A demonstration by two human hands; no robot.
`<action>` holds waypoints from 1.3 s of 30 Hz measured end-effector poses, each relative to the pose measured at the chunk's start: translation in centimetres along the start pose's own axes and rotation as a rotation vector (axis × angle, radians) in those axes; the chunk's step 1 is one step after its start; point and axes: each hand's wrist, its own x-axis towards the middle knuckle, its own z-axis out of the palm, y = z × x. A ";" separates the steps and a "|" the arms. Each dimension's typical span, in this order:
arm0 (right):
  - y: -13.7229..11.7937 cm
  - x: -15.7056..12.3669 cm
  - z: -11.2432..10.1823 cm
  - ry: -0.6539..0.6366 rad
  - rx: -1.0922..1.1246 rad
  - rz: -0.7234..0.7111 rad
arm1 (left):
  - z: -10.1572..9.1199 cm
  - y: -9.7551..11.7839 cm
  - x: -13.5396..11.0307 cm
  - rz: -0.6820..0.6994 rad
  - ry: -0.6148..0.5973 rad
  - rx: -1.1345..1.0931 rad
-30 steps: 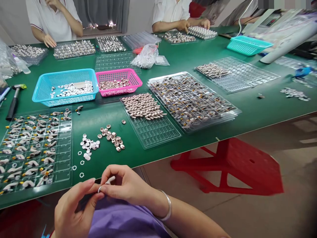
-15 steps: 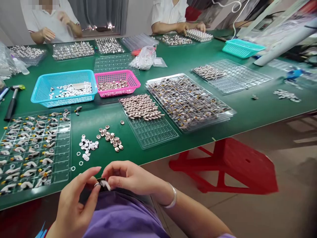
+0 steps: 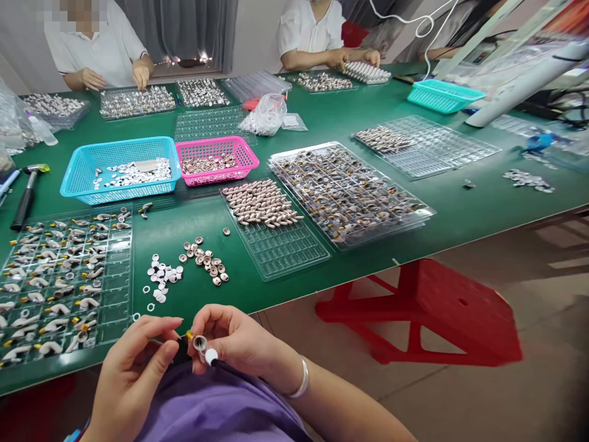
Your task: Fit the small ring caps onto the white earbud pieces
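Note:
My right hand (image 3: 237, 341) pinches an earbud housing (image 3: 200, 345) in front of my purple top. Its open round cup faces up, a yellow tab sticks out at the top, and a white end with a dark tip shows lower right. Close beside it on the left is my left hand (image 3: 142, 362), thumb and fingers drawn together; anything between them is too small to make out. Just beyond the hands, white round pieces (image 3: 161, 276) and beige cup-shaped caps (image 3: 205, 258) lie loose on the green table. To the left, a clear tray (image 3: 117, 294) bears rows of earbud parts.
A blue basket (image 3: 69, 184) and a pink basket (image 3: 248, 161) hold small parts. Trays of beige stems (image 3: 262, 202) and assembled pieces (image 3: 345, 190) lie right of centre. A hammer (image 3: 25, 199) lies far left. A red stool (image 3: 460, 307) stands right. Co-workers sit opposite.
The earbud housing has turned in my right hand, so its open cup and yellow tab now show. My left fingers have drawn slightly away. A co-worker's hands have lowered to a tray.

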 end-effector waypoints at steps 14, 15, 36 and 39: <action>1.2 -0.7 1.1 0.061 0.228 0.093 | 0.5 0.1 0.3 -0.086 0.016 -0.014; 1.2 -0.8 1.2 0.074 0.238 0.096 | 0.5 0.1 0.1 -0.077 0.025 -0.001; 0.8 -1.5 0.9 0.248 -0.272 -0.118 | 1.7 0.3 2.0 -0.146 -0.151 0.076; 0.3 -2.1 0.7 0.322 -0.725 -0.358 | 2.5 -0.1 2.3 -0.168 -0.136 0.026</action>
